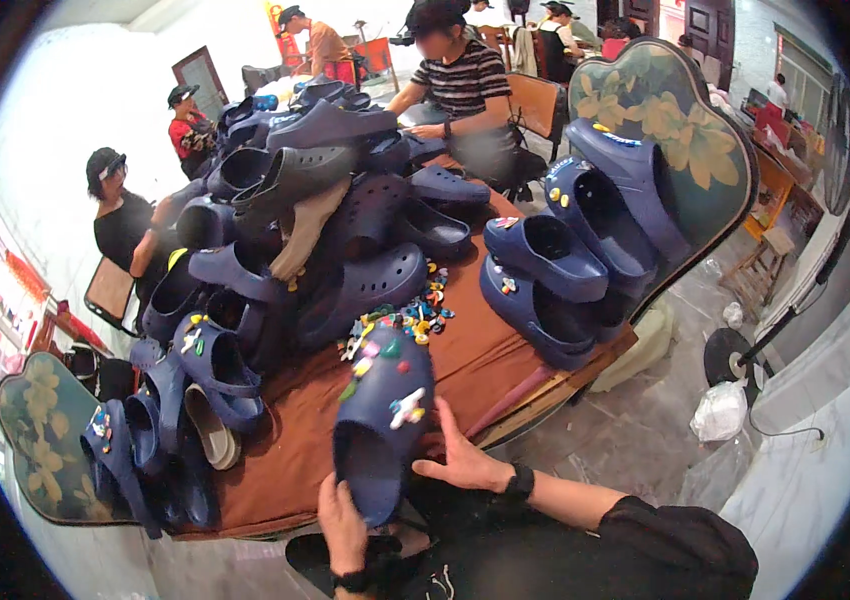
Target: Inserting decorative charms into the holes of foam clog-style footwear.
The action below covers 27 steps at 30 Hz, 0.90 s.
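Note:
A dark blue clog covered in small colourful charms is tilted up at the near edge of the table, toe pointing away. My left hand is closed around the left side of its heel. On the other side my right hand has its fingers stretched apart, the thumb touching the clog's side. Just beyond the toe lies a heap of loose charms, partly hidden by the clog. Under the clog the sole cannot be seen.
A large pile of blue clogs covers the brown-clothed table. Decorated clogs stand at the right edge, more at the left. Across the table sits a person in a striped shirt; another person works at left.

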Tool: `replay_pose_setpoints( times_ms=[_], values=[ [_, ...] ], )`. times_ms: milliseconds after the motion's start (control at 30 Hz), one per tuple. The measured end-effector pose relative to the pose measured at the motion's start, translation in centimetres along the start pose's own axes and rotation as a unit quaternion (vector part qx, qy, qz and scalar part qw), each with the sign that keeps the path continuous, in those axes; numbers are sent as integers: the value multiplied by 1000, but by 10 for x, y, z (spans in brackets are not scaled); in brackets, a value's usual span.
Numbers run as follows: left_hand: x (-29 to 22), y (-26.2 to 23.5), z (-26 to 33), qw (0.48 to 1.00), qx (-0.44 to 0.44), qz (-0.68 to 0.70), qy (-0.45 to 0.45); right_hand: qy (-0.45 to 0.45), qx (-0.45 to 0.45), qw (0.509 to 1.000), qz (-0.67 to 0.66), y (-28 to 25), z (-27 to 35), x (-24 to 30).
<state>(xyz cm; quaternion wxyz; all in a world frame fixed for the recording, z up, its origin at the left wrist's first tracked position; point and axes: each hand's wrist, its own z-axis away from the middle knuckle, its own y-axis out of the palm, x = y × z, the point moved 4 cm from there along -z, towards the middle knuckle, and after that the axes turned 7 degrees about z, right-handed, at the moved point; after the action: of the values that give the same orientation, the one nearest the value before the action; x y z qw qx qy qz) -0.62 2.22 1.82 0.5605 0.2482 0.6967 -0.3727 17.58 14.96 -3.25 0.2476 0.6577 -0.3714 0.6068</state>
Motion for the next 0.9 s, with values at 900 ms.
replay_pose_setpoints(
  times_ms=[900],
  values=[
    [118,-68,-35,974,-88,199,-69,-181,-53,786,589,-204,-281,-93]
  ],
)
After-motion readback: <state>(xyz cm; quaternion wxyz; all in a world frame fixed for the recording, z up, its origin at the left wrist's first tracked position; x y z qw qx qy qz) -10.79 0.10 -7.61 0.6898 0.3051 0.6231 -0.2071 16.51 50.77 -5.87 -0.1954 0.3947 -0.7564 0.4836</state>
